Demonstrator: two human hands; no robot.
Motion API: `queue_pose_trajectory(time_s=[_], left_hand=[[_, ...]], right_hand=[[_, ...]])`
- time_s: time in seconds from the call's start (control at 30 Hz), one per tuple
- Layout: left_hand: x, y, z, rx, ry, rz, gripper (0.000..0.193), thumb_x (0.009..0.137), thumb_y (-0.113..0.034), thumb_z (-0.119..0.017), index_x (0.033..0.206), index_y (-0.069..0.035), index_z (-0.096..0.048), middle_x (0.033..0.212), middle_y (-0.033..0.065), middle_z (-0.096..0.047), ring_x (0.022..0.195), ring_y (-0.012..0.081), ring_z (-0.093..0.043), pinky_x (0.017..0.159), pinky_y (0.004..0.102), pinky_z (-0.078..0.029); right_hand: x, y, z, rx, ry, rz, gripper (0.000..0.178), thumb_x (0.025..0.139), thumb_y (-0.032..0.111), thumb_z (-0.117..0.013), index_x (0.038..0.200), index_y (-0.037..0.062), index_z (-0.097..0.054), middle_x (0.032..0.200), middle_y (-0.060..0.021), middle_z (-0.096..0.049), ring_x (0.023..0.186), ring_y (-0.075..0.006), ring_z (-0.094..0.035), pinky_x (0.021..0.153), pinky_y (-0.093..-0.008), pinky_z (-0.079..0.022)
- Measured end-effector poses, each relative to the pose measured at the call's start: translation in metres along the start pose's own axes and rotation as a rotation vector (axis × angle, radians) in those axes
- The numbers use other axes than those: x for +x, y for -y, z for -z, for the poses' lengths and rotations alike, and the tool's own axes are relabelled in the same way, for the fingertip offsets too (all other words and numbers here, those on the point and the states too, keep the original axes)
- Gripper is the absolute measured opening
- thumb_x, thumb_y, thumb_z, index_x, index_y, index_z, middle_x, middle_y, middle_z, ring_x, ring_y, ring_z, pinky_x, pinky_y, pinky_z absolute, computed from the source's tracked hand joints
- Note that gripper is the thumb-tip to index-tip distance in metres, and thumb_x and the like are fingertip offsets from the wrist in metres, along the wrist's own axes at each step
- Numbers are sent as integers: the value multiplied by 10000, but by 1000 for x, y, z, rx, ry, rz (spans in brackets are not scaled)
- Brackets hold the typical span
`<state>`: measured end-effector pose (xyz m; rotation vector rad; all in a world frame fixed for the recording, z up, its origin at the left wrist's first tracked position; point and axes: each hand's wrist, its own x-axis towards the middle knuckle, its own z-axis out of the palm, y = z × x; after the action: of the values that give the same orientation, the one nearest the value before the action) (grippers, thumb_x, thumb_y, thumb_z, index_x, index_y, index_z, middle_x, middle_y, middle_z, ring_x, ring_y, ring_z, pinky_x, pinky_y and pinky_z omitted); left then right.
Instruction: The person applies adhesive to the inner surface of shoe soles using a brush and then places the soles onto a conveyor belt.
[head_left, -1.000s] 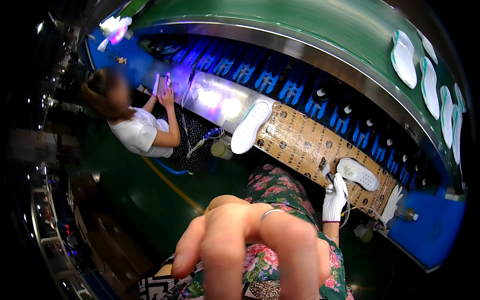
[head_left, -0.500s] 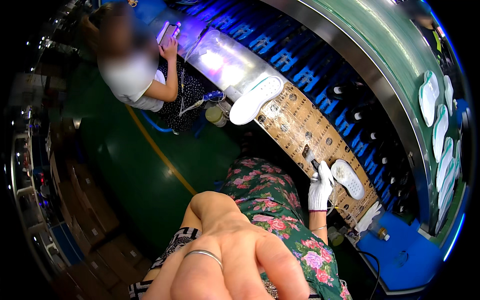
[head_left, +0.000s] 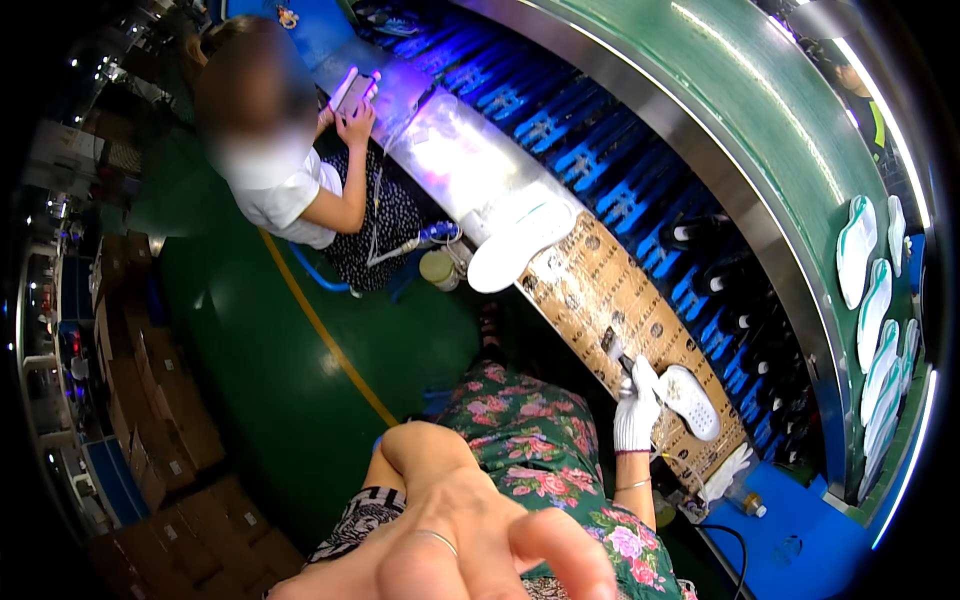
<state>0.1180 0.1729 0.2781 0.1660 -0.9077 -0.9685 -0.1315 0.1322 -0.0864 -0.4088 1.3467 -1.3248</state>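
Observation:
My left hand [head_left: 440, 545], bare with a ring on one finger, is raised very close at the bottom of the picture. Its fingers bend toward the lower edge, where their tips are cut off, so I cannot tell whether they grip anything. In a white knit glove, my right hand [head_left: 636, 405] is closed around the handle of a small dark brush [head_left: 619, 352], bristles pointing away over the bench edge. Just right of that glove lies a white shoe sole [head_left: 692, 405] on the bench. A second white sole [head_left: 515, 248] rests farther up, overhanging the near edge.
Brown printed paper under clear film covers this part of the bench [head_left: 570, 282]. Behind it runs a blue rack [head_left: 610, 190] holding dark shoes, then a green conveyor [head_left: 740, 110] carrying several soles. A seated person [head_left: 290, 190] holds a phone at left. Cartons [head_left: 175, 390] stand behind.
The whole view has shifted a little. My left hand sits lower, with less of its fingers showing. My right hand still holds the brush beside the sole; the seated person still holds the phone.

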Motion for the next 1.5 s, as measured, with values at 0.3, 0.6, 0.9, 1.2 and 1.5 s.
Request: queue_pose_trajectory(time_s=[0.3,0.6,0.9,1.2,1.5], left_hand=[[25,35,30,-187,185,-335,434,952,-245,-615,1352,-391,-529,1177,-109,-634,960,130,-627,825,376,-442],[8,10,14,103,96,-177,396,992,-291,-542,1370,-407,-516,1204,-176,-613,1053,166,-541,835,380,-443],[48,17,56,-368,546,-406,589,966,-160,-594,1454,-410,-380,1302,-60,-543,1158,228,-551,990,484,-407],[42,-17,49,-300,386,47,629,919,-25,-610,1409,-388,-455,1238,24,-583,1103,211,-615,951,449,-406],[34,-5,43,13,333,-119,545,938,-215,-644,1431,-347,-452,1273,-33,-581,1039,176,-654,968,431,-422]], right_hand=[[3,15,-4,80,-57,50,173,887,107,-697,1036,18,-693,817,-9,-647,598,-67,-530,525,-196,-374],[5,3,-5,76,-106,37,135,883,133,-711,995,61,-689,812,17,-622,606,-53,-494,533,-200,-350],[19,3,-15,29,-20,-7,167,894,147,-703,1028,50,-682,828,1,-636,601,-57,-496,531,-197,-354],[29,6,-31,25,-3,47,191,901,127,-689,1062,23,-681,856,-17,-653,606,-59,-506,535,-200,-365],[20,-2,-16,44,-27,16,178,904,119,-685,1059,30,-687,866,-7,-658,608,-60,-507,540,-203,-366]])
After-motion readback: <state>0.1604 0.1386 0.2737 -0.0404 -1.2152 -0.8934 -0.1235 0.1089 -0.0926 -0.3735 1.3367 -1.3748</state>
